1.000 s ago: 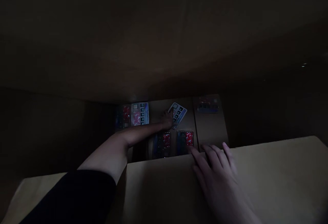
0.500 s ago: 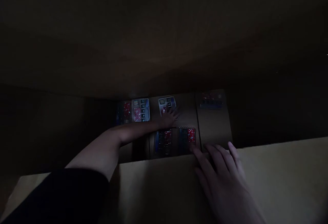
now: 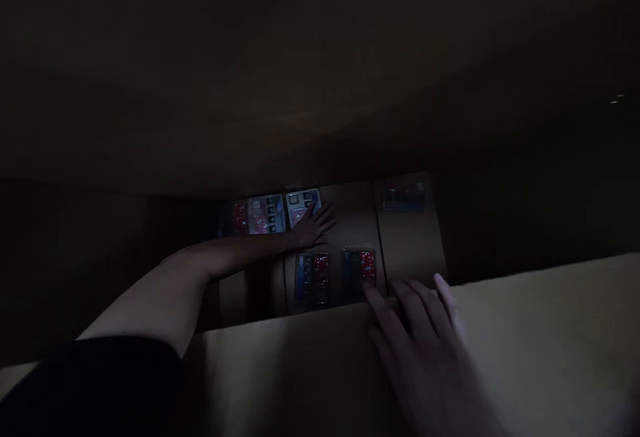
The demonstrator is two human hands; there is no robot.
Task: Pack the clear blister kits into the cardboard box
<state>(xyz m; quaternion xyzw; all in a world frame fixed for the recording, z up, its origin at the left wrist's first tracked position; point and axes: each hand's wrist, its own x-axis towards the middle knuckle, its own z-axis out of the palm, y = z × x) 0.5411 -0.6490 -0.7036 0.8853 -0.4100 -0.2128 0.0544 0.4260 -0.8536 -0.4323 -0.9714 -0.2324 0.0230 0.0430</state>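
Note:
The scene is very dark. My left hand [image 3: 314,223] reaches deep into a big cardboard box, fingers spread flat on a blue-and-white blister pack [image 3: 300,202] lying on the box floor [image 3: 355,223]. That pack sits right beside another pack [image 3: 264,214] and a reddish one [image 3: 237,217] in the back row. Two more packs [image 3: 313,278] [image 3: 360,270] lie in the nearer row. My right hand [image 3: 420,337] rests open, palm down, on the near box flap [image 3: 525,330], fingertips at its edge.
A faint pack [image 3: 404,195] lies at the far right of the box floor. The box's far wall [image 3: 300,77] rises dark above. A seam [image 3: 380,237] runs across the floor between flaps.
My left hand slid the blue-and-white pack leftwards and straightened it, bringing it up against the back-row packs. The right hand stayed on the flap.

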